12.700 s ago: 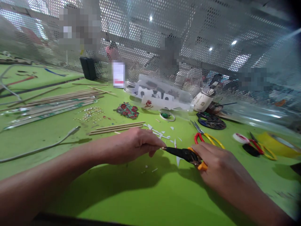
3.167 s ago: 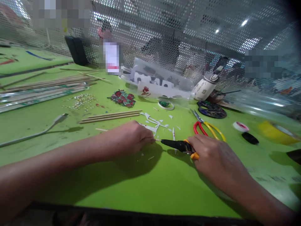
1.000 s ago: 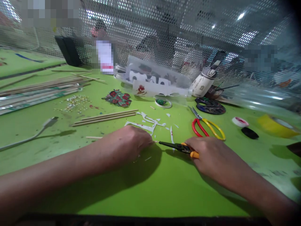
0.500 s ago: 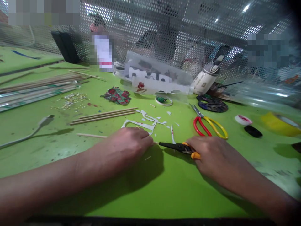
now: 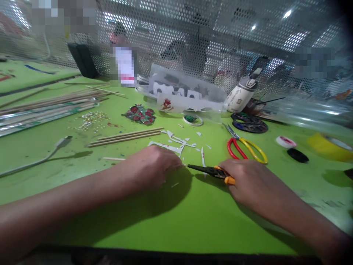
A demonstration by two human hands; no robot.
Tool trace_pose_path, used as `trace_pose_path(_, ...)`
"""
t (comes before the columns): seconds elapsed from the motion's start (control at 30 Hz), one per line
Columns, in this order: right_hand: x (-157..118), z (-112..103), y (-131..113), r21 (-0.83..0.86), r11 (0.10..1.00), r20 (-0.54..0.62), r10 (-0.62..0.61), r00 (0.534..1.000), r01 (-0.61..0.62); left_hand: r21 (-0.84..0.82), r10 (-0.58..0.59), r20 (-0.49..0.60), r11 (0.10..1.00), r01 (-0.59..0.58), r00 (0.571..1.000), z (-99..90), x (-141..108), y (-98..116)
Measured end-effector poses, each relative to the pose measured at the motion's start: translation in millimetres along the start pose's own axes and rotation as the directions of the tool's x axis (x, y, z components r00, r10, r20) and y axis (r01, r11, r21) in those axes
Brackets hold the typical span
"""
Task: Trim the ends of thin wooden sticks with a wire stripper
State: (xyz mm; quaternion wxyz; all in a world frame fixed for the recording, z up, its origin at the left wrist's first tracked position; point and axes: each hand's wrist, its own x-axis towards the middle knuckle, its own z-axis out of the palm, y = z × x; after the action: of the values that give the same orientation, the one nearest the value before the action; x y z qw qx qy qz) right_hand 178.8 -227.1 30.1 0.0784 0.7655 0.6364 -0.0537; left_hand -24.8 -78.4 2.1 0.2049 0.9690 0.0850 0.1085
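My left hand (image 5: 151,165) is closed around a thin wooden stick (image 5: 113,159), whose far end sticks out on the left; a short tip shows at the fingertips. My right hand (image 5: 245,180) grips pliers (image 5: 212,172) with orange handles and dark jaws pointing left. The jaw tips lie just right of the left fingertips, close to the stick's end; whether they touch it I cannot tell. White paper scraps (image 5: 179,141) lie beyond the hands, and several wooden sticks (image 5: 127,137) lie behind my left hand.
Scissors (image 5: 234,143) with red and yellow handles lie behind my right hand. Yellow tape (image 5: 328,145), a white bottle (image 5: 239,96) and a paint palette (image 5: 249,122) stand or lie at the right. A white cable (image 5: 41,161) and bundled sticks (image 5: 46,99) occupy the left.
The view has shifted slightly, so things at the left appear farther right and lower. My left fingers have moved a little on the stick, and less of its left end shows.
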Motion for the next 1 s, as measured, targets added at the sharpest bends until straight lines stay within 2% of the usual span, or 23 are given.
trace_pose_path(0.13, -0.3, 1.0, -0.2, 0.021, 1.000, -0.022, 0.001, 1.000, -0.001, -0.057, -0.032, -0.023, 0.998, 0.030, 0.999, -0.7, 1.6, -1.5)
trace_pose_path(0.27, -1.4, 2.0, 1.5, 0.056, 0.998, -0.044, -0.007, 0.999, 0.009, -0.182, -0.050, -0.003, 0.982, 0.049, 0.999, -4.9, 2.2, 0.6)
trace_pose_path(0.47, -1.4, -0.5, 3.0, 0.116, 0.993, -0.009, -0.001, 1.000, 0.002, -0.328, -0.036, -0.034, 0.945, 0.023, 0.999, -5.9, 2.5, -1.5)
trace_pose_path(0.8, -4.5, -0.8, 4.2, 0.164, 0.986, -0.027, -0.022, 0.999, 0.027, -0.341, -0.038, -0.074, 0.940, 0.010, 0.997, -10.0, 1.8, 3.3)
trace_pose_path(1.0, -5.6, -0.8, 4.8, 0.151, 0.984, -0.120, -0.074, 0.990, 0.092, -0.303, -0.056, -0.026, 0.952, 0.045, 0.998, -11.5, 0.9, 6.2)
